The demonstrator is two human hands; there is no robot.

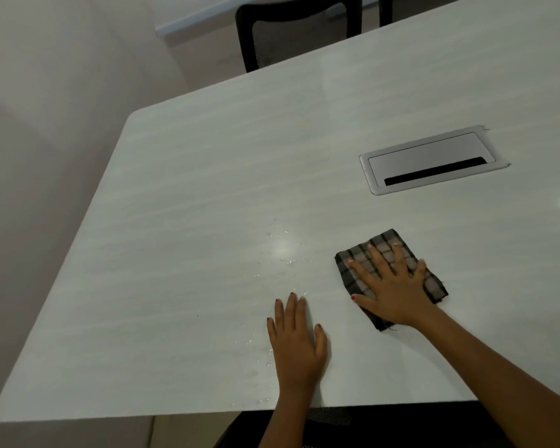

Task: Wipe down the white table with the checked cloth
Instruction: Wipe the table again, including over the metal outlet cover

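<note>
Position: checked cloth (pixel 433 283) folded into a small pad, lying flat on white table (pixel 191 221) near the front edge, on the near side of metal cable hatch (pixel 430 160). Right hand (pixel 392 289) pressing flat on it, fingers spread, nothing curled. Left hand (pixel 296 344) flat on bare tabletop nearby, fingers straight, holding nothing. Water droplets (pixel 285 234) scattered left of the pad. Looks thin, soft, light; probably bunches or skids on the glossy top. Best driven by palm pressure over the middle, fingertips pinning the far edge.
</note>
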